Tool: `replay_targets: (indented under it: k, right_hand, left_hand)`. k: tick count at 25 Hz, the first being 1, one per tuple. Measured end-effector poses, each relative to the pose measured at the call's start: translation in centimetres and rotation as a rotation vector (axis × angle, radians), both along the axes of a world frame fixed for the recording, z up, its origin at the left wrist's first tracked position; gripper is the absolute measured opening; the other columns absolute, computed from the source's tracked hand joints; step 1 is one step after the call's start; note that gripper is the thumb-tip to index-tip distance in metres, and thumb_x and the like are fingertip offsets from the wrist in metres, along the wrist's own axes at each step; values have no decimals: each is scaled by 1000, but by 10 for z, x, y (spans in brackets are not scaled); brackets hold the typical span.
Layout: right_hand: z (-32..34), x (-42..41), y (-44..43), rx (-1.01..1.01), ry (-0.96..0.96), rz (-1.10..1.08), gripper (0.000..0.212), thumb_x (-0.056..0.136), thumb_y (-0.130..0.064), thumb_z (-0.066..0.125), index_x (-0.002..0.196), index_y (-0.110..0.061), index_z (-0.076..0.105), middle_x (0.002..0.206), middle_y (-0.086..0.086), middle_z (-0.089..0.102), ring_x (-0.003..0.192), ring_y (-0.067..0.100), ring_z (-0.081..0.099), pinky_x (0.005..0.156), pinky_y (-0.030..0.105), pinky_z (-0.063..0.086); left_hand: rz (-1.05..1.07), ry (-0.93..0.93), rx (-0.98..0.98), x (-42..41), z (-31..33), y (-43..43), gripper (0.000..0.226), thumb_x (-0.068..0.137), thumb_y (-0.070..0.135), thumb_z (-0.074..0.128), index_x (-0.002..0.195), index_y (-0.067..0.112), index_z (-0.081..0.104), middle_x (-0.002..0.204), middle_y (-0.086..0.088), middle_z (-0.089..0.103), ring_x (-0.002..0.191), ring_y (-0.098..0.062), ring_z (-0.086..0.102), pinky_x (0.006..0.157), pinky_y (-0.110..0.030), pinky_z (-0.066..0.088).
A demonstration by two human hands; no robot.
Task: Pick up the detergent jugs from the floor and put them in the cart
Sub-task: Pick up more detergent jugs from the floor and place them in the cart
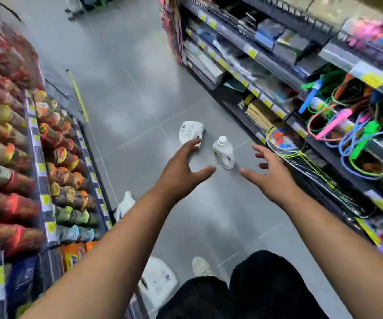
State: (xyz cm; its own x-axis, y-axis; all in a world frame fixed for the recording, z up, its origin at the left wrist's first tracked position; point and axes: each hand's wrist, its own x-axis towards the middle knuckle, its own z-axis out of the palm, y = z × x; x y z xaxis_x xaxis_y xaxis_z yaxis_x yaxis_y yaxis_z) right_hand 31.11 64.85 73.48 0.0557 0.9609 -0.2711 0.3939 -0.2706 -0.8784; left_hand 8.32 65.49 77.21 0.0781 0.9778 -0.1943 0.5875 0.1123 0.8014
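Several white detergent jugs are on the grey floor of a store aisle. One jug [224,154] stands upright with its cap up, between my two hands. A second jug [190,131] lies on its side just beyond my left fingertips. A third jug [126,204] shows by the left shelf base, partly behind my left forearm. A fourth jug [159,280] lies near my legs. My left hand [182,170] and my right hand [271,172] are stretched out above the floor with fingers spread, holding nothing. No cart is in view.
Shelves [36,157] of red, orange and green packets line the left side. Shelves [300,93] on the right hold stationery, skipping ropes and a racket [284,140] jutting into the aisle. The grey tiled floor [121,72] runs on ahead.
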Motion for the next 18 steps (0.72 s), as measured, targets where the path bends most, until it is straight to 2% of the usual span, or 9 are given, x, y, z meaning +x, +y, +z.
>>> replay_targets:
  k: [4, 9, 11, 13, 18]
  right_hand:
    - [-34, 0, 58, -61, -16, -94, 69, 80, -32, 77, 140, -34, 43, 132, -1, 43, 111, 14, 47, 91, 27, 38]
    - [-103, 15, 145, -154, -24, -174, 70, 80, -32, 77, 140, -35, 41, 134, -2, 44, 109, 10, 45, 90, 24, 35]
    - [-133, 17, 177, -181, -38, -163, 71, 80, -32, 77, 141, -36, 40, 136, -1, 44, 110, 9, 43, 90, 23, 34]
    - [-169, 13, 209, -203, -33, -183, 72, 80, -30, 77, 142, -35, 39, 137, -2, 43, 111, 8, 43, 91, 23, 34]
    - [-299, -5, 270, -237, -14, -314, 75, 78, -29, 78, 142, -35, 39, 136, -1, 42, 109, 11, 45, 92, 24, 37]
  left_hand:
    - [-141, 31, -35, 7, -34, 95, 72, 74, 41, 79, 136, 38, 42, 134, 10, 54, 123, -4, 49, 105, -34, 43]
    - [-328, 122, -84, 30, -100, 209, 71, 76, 31, 80, 137, 27, 44, 122, 20, 49, 112, 3, 46, 94, -13, 34]
    - [-368, 139, -90, 32, -132, 246, 70, 76, 29, 81, 137, 24, 45, 120, 20, 48, 113, 1, 47, 92, -10, 32]
    - [-389, 178, -96, 34, -169, 284, 69, 76, 28, 81, 136, 23, 47, 121, 17, 49, 116, -3, 48, 92, -11, 33]
    - [-440, 238, -86, 42, -301, 373, 70, 77, 32, 79, 137, 23, 46, 136, 3, 51, 123, -16, 49, 105, -28, 38]
